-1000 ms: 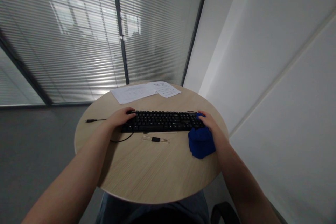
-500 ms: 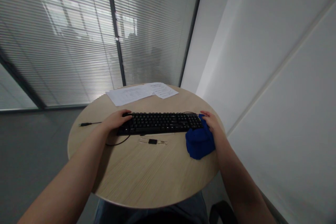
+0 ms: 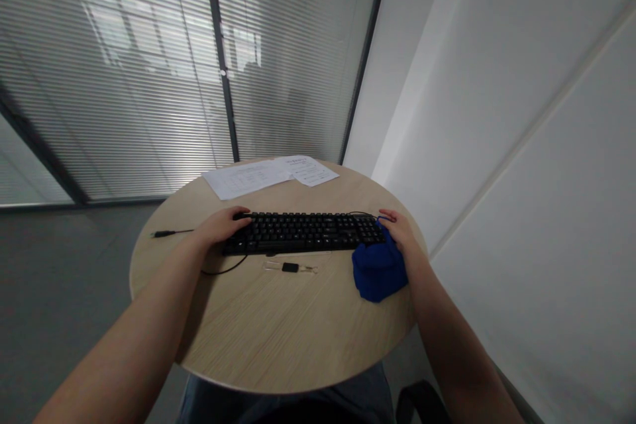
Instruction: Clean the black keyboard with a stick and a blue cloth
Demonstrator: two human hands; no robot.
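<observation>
Blue cloth [image 3: 378,273], bunched on the near right of the table [image 3: 278,331], with a narrow length of it rising to the fingers of the right hand [image 3: 397,228]. The black full-size keyboard [image 3: 308,232] lies lengthwise from left to right across the middle of the table, between the two hands. Compared with a second ago, the right fingers sit farther out toward the keyboard's right end, and the cloth that was wadded at their tips over the numeric keypad is now drawn into a strip leading back to the bundle. Over the last half second, little else has altered. The change suggests that the cloth is now at the edge of the keypad rather than spread over its keys; whether it presses on the keyboard there cannot be told. The right grip is closed on the upper end of the strip. The left hand [image 3: 221,225] remains at the keyboard's left end, its grip clasped on that end with the thumb above, which seems to steady it. At the far side lie printed sheets [image 3: 248,177]; at left, a USB plug [image 3: 161,234]; just nearer than the keyboard, a small black rectangular piece [image 3: 290,267] with clear ends.
</observation>
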